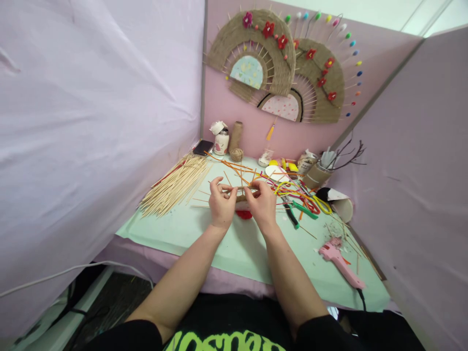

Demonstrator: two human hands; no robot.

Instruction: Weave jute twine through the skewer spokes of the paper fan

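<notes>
A small twine piece (241, 199) is held at the table's (190, 234) centre. Its upper edge is pinched narrowly by the left hand (222, 204) and the right hand (262, 202); its sides are hidden behind the fingers. Whether the red part (243, 214) at its 6 o'clock is attached cannot be told. Loose sticks (175, 187) are noted at 9 o'clock, a glue gun (341, 263) at 4, its cord cut off by the table edge. The pliers (291, 214) at 4 o'clock are partly obscured by clutter. Print on the can (306, 161) at 2 o'clock is too small to be read. Green lettering (223, 341) on the shirt (234, 312), at 6 o'clock, is cropped and cannot be read with certainty.
</notes>
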